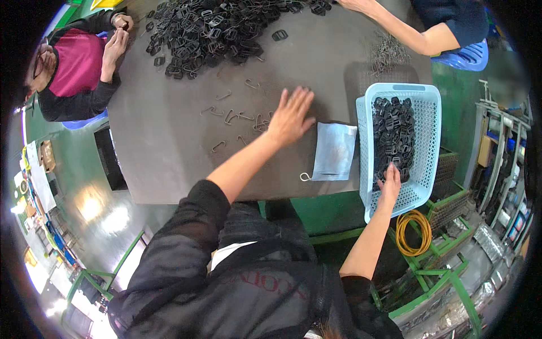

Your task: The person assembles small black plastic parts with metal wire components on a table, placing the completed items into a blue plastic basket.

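My left hand (291, 116) is flat and spread just above the table, with nothing in it. Bent metal wire hooks (230, 117) lie scattered beside and partly under it. My right hand (388, 185) reaches into a light blue plastic basket (401, 88), at the near end of a heap of black plastic buckles (393, 127). Its fingers are stretched out, the thumb apart, and I see nothing held. Between my hands lies a pale blue rectangular pouch or sheet (334, 152), with a small white loop (305, 177) at its lower left corner.
A large pile of black buckles (209, 34) covers the far part of the table (164, 152). At the far right lies a heap of wire hooks (389, 53). One co-worker's hands (116, 45) are at the left edge; another's arm (395, 28) reaches in opposite. A coiled yellow hose (413, 233) hangs below the basket.
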### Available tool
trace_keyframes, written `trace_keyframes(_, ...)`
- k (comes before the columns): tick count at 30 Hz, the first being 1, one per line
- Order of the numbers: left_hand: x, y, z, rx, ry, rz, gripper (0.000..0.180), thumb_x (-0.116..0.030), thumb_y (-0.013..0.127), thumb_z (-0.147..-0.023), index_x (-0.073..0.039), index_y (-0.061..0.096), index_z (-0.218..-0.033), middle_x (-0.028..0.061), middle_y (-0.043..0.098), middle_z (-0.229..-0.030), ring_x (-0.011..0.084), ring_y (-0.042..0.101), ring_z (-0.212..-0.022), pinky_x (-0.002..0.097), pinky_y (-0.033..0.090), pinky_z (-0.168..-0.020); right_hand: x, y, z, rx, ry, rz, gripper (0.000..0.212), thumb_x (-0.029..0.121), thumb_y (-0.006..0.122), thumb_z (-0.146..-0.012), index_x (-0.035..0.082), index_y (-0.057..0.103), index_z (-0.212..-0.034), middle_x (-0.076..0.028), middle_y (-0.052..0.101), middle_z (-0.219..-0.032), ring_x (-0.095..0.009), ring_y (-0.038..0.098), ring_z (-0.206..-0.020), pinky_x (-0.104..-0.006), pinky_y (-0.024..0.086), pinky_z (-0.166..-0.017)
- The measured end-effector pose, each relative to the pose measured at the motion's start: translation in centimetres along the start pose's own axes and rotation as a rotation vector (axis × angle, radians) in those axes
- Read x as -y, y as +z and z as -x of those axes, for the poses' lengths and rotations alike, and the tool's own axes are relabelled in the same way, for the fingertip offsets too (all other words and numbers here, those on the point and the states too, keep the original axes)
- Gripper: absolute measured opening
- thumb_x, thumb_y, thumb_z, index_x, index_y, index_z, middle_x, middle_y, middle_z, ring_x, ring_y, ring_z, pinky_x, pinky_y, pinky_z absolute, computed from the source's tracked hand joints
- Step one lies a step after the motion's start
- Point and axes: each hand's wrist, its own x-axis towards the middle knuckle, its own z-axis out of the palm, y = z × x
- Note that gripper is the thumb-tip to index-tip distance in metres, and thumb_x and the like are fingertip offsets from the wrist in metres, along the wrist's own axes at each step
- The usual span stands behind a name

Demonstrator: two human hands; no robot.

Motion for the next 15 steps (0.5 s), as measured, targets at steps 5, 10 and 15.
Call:
trace_keyframes(5, -2.3, 1.2, 3.8, 0.003, 0.057, -0.072, 0.061, -0.035, 0.053, -0.084, -0.011, 0.033, -0.136, 0.0083, 0.030, -0.139, 0.0256, 0.017, -0.135, 0.0521, 0.008, -0.108, -0.7, 2.0, 0.2, 0.021, 0.063, 0.080, 0.036, 0.035, 0.052, -0.090, 0.011, 0.056, -0.116, -0.005, 0.055, -0.112, -0.017, 0.051, -0.099, -0.0310, 0.044, -0.076)
trace_keyframes(10, 0.2, 0.3, 1.5, -0.125, -0.186, -0.234, 0.057, -0.028, 0.052, -0.084, -0.011, 0.034, -0.136, 0.0044, 0.027, -0.142, 0.0246, 0.014, -0.136, 0.0550, 0.003, -0.107, -1.7, 2.0, 0.0, 0.072, -0.045, 0.071, 0.034, 0.033, 0.053, -0.089, 0.006, 0.061, -0.109, -0.002, 0.059, -0.096, -0.012, 0.050, -0.083, -0.0258, 0.040, -0.074)
trace_keyframes(15, 8.6, -3.1, 4.3, -0.183, -0.515, -0.250, 0.060, -0.028, 0.042, -0.087, -0.013, 0.022, -0.142, 0.0018, 0.017, -0.149, 0.0201, 0.008, -0.138, 0.0566, -0.002, -0.107, -2.3, 1.9, -0.9, 0.082, -0.091, 0.084, 0.036, 0.031, 0.052, -0.091, 0.000, 0.061, -0.106, -0.005, 0.061, -0.096, -0.012, 0.052, -0.085, -0.0261, 0.040, -0.078)
